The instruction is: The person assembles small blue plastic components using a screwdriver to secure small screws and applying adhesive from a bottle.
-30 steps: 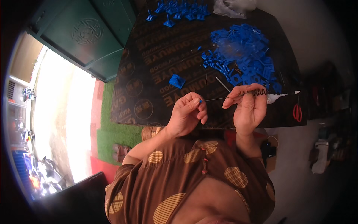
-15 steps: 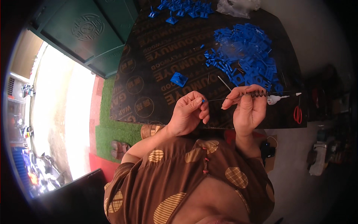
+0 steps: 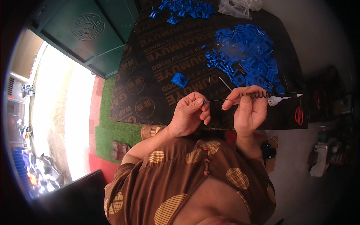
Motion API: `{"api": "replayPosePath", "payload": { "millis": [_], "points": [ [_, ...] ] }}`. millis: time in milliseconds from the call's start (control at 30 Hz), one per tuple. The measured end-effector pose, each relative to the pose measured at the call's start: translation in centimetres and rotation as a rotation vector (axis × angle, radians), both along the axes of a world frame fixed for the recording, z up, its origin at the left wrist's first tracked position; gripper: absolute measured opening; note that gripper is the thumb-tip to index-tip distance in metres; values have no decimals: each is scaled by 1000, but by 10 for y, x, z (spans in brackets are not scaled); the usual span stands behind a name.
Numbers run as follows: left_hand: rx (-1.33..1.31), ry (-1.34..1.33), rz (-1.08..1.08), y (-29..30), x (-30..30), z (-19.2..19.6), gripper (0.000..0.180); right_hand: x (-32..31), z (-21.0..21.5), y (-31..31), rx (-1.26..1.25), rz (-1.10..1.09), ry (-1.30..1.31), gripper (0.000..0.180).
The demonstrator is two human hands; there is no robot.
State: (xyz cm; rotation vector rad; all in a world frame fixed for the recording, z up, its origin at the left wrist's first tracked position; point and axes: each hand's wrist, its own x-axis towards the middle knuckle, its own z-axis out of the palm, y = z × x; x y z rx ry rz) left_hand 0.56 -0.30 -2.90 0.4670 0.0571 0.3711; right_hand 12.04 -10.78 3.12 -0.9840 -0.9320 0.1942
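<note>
My left hand [image 3: 187,114] pinches a small blue piece [image 3: 204,101] between thumb and forefinger. From that piece a thin straight wire [image 3: 215,100] runs across to my right hand [image 3: 252,112]. The right fingers and thumb are closed around a dark coiled spring [image 3: 263,95], whose turns stick out to the right. Past the spring, thin wire continues rightward over the table. Behind the right hand lies a white squeeze bottle [image 3: 274,100] with a narrow nozzle. A blue square base [image 3: 180,80] with a raised part sits beyond my left hand.
A heap of blue plastic parts [image 3: 251,52] covers the table's right side. Several assembled blue pieces [image 3: 187,8] stand at the far edge beside a clear plastic bag [image 3: 240,7]. A metal rod [image 3: 225,83] and red-handled scissors [image 3: 299,115] lie on the dark tabletop [image 3: 150,75].
Hardly anything differs. My right hand and the spring have shifted very slightly; my left hand keeps its pinch on the small blue piece.
</note>
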Motion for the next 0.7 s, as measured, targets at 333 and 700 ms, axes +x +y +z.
{"api": "replayPosePath", "payload": {
  "millis": [333, 700],
  "points": [
    [2, 6, 4, 0, 0, 0, 15, 0, 0, 0, 4, -11, -36, 11],
    [8, 6, 4, 0, 0, 0, 15, -1, 1, 1, 1, -6, -41, 12]
  ]
}}
